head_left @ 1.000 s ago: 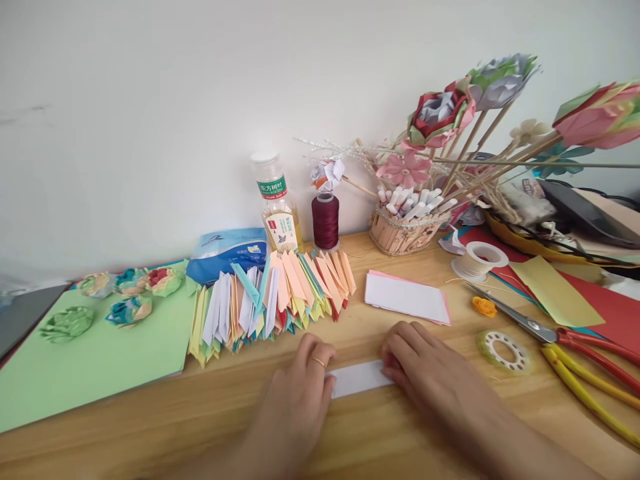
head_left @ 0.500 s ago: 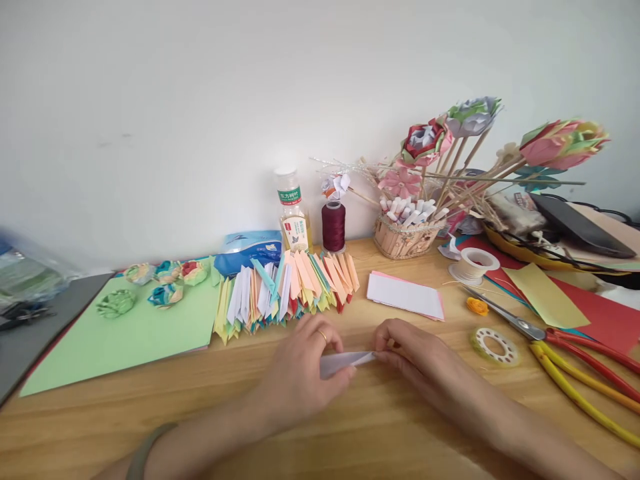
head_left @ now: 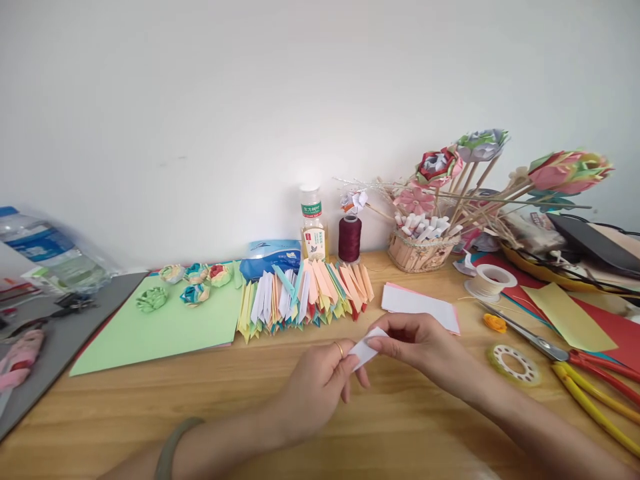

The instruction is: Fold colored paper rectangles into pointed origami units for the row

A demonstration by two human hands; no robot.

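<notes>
A small folded white paper [head_left: 369, 348] is held between both hands above the wooden table. My left hand [head_left: 323, 380], with a ring on one finger, is closed on its lower left end, thumb on top. My right hand [head_left: 413, 339] pinches the upper right end between thumb and fingers. Just behind my right hand lies a stack of white and pink paper strips [head_left: 420, 303]. Beyond my left hand stands a long row of folded coloured paper pieces [head_left: 300, 293].
Green sheets [head_left: 185, 333] with several paper rosettes lie at the left. Scissors [head_left: 545, 345], a tape roll [head_left: 515, 365] and a white spool [head_left: 490, 281] are at the right. Behind stand a bottle [head_left: 313, 227], maroon thread [head_left: 349, 239] and a basket [head_left: 423, 252] of paper flowers.
The paper has been lifted and tilted, its right end now higher, and my right hand has moved up with it. The camera view has shifted, showing more of the left side.
</notes>
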